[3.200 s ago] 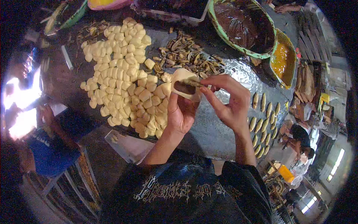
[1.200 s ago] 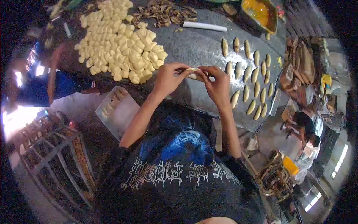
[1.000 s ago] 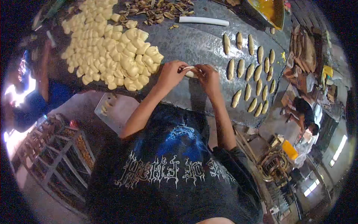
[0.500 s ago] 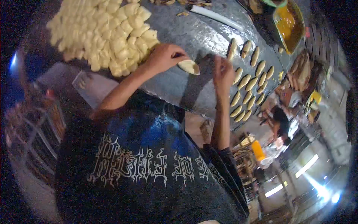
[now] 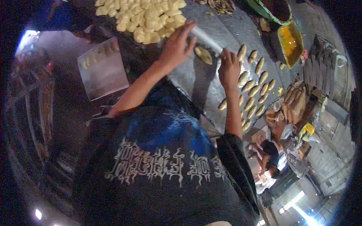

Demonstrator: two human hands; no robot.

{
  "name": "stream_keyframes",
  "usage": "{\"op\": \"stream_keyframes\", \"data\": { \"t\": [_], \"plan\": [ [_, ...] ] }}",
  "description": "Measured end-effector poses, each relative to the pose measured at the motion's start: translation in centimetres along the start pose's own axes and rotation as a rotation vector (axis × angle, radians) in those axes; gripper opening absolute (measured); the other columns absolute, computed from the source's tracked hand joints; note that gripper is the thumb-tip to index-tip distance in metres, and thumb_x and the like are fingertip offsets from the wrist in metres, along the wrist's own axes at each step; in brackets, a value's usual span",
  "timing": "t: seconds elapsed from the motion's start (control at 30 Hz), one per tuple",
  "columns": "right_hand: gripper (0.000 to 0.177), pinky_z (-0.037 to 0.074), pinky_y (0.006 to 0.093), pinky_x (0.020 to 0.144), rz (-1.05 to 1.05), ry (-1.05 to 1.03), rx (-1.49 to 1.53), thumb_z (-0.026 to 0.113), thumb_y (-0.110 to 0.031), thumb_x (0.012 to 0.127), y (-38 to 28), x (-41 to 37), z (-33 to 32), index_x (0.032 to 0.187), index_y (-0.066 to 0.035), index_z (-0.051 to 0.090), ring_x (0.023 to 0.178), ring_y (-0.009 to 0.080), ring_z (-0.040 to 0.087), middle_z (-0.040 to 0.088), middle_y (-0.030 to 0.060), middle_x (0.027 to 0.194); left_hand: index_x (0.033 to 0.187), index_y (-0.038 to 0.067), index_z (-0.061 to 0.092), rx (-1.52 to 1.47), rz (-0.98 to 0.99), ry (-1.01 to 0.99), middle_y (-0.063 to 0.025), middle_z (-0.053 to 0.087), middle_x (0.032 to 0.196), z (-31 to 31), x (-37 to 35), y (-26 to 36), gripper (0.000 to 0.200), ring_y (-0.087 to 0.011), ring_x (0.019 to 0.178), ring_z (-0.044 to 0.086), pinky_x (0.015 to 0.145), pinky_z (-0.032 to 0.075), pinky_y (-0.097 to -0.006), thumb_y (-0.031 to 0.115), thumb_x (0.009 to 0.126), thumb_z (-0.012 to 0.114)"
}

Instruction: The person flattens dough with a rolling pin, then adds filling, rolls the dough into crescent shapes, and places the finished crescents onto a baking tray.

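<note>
My right hand [image 5: 230,69] is closed around the near end of a white rod [image 5: 206,39]. The rod slants up and left above the grey work surface [image 5: 196,81]. At its far end is my left hand [image 5: 176,49], with fingertips by the rod and thumb spread apart. Just below the rod lies a flattened oval dough piece [image 5: 203,55]. Beyond my left hand, many pale dough pieces [image 5: 151,19] form a pile. Small oval rolls [image 5: 253,90] lie in rows around and to the right of my right hand.
At the upper right stands a container of orange-yellow contents [image 5: 290,43] beside a green-rimmed container [image 5: 269,11]. A metal sheet [image 5: 103,69] is left of my forearm. Brown bags [image 5: 294,103] are at the right. Another person [image 5: 268,154] is farther off, lower right.
The rod, earlier lying on the surface, is now in my right hand. My left hand has let go of the dough piece, which now lies on the surface. The view has shifted.
</note>
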State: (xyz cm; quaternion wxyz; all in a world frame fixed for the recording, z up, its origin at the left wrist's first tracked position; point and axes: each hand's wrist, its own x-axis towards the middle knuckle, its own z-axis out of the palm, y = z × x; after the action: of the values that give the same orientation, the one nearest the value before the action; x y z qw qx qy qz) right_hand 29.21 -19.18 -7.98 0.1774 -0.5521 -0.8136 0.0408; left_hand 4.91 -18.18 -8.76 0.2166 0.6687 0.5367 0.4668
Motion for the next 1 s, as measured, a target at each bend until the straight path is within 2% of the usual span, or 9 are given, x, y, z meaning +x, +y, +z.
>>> {"op": "stream_keyframes", "data": {
  "t": [0.03, 0.13, 0.37, 0.5, 0.6, 0.73, 0.83, 0.93, 1.0],
  "plan": [
    [0.034, 0.045, 0.0463, 0.081, -0.019, 0.041, -0.053, 0.059, -0.008, 0.091, -1.7, -1.2, -0.1, 0.126, -0.01, 0.061, 0.097, 0.0327, 0.061, 0.064, 0.011, 0.105, 0.141, 0.006, 0.046, 0.074, 0.049, -0.048, -0.0195, 0.047, 0.146, 0.2, -0.4, 0.1, 0.046, -0.0367, 0.137, 0.043, 0.115, 0.032, -0.0454, 0.021, 0.099, 0.053],
    [0.047, 0.035, 0.0581, 0.107, 0.132, -0.098, 0.028, 0.053, -0.013, 0.091, -2.2, -4.4, 2.1, 0.138, -0.019, 0.053, 0.115, 0.0339, 0.054, 0.058, 0.0124, 0.122, 0.146, 0.006, 0.041, 0.288, 0.216, -0.232, -0.0176, 0.035, 0.156, 1.8, -1.5, -0.5, 0.05, -0.0329, 0.146, 0.031, 0.119, 0.024, -0.049, 0.023, 0.099, 0.049],
    [0.044, 0.039, 0.048, 0.097, 0.227, -0.006, 0.037, 0.052, -0.013, 0.094, -3.1, -4.7, 3.7, 0.139, -0.016, 0.054, 0.115, 0.0346, 0.053, 0.056, 0.0132, 0.126, 0.145, -0.002, 0.04, 0.419, 0.323, -0.417, -0.0166, 0.039, 0.154, 3.2, -0.7, -2.9, 0.051, -0.0311, 0.143, 0.036, 0.119, 0.026, -0.0473, 0.024, 0.102, 0.043],
    [0.052, 0.018, 0.0574, 0.115, 0.348, -0.032, -0.054, 0.042, -0.029, 0.103, -4.3, -3.0, 3.8, 0.151, -0.012, 0.039, 0.144, 0.0362, 0.03, 0.036, 0.0142, 0.156, 0.146, -0.005, 0.038, 0.422, 0.318, -0.479, -0.0207, 0.039, 0.153, 3.8, 1.3, -3.6, 0.052, -0.0341, 0.142, 0.037, 0.118, 0.028, -0.0459, 0.025, 0.103, 0.042],
    [0.056, 0.006, 0.063, 0.117, 0.432, -0.07, -0.04, 0.036, -0.035, 0.105, -3.8, -1.2, 4.1, 0.155, -0.009, 0.031, 0.15, 0.0375, 0.017, 0.027, 0.014, 0.161, 0.146, -0.005, 0.037, 0.366, 0.354, -0.476, -0.0222, 0.039, 0.153, 4.7, 3.5, -4.5, 0.053, -0.0358, 0.142, 0.037, 0.118, 0.027, -0.0467, 0.024, 0.103, 0.041],
    [0.06, 0.005, 0.0646, 0.117, 0.417, -0.098, -0.157, 0.03, -0.041, 0.105, 0.6, 3.2, 5.4, 0.155, -0.007, 0.029, 0.151, 0.0395, 0.012, 0.022, 0.0158, 0.163, 0.144, -0.005, 0.04, 0.506, 0.427, -0.389, -0.021, 0.04, 0.152, 7.9, 8.5, -6.8, 0.055, -0.0356, 0.141, 0.037, 0.118, 0.028, -0.0452, 0.029, 0.101, 0.043],
    [0.066, 0.005, 0.0669, 0.116, 0.4, 0.028, -0.098, 0.03, -0.043, 0.104, 5.7, 6.0, 6.7, 0.156, -0.004, 0.021, 0.151, 0.0403, 0.012, 0.017, 0.0192, 0.163, 0.155, -0.003, 0.01, 0.925, 0.403, -0.287, -0.019, 0.01, 0.164, 10.5, 13.5, -6.8, 0.095, -0.0367, 0.152, 0.009, 0.124, 0.008, -0.0413, 0.052, 0.095, 0.058],
    [0.07, 0.004, 0.0676, 0.115, 0.327, 0.166, -0.269, 0.032, -0.047, 0.104, 8.4, 9.5, 5.0, 0.156, -0.002, 0.019, 0.151, 0.0408, 0.013, 0.017, 0.0195, 0.163, 0.15, -0.005, 0.029, 0.93, 0.545, -0.02, -0.0214, 0.035, 0.155, 12.0, 18.6, -5.9, 0.079, -0.0297, 0.144, 0.035, 0.118, 0.027, -0.039, 0.049, 0.098, 0.052],
    [0.073, 0.004, 0.0679, 0.115, 0.392, 0.268, -0.233, 0.034, -0.049, 0.103, 6.4, 10.6, 2.7, 0.156, -0.003, 0.018, 0.15, 0.0399, 0.015, 0.019, 0.0195, 0.163, 0.145, -0.003, 0.038, 0.515, 0.489, -0.112, -0.0219, 0.038, 0.152, 11.3, 19.1, -5.1, 0.061, -0.0351, 0.14, 0.038, 0.116, 0.03, -0.0441, 0.035, 0.098, 0.05]
  ]
}}
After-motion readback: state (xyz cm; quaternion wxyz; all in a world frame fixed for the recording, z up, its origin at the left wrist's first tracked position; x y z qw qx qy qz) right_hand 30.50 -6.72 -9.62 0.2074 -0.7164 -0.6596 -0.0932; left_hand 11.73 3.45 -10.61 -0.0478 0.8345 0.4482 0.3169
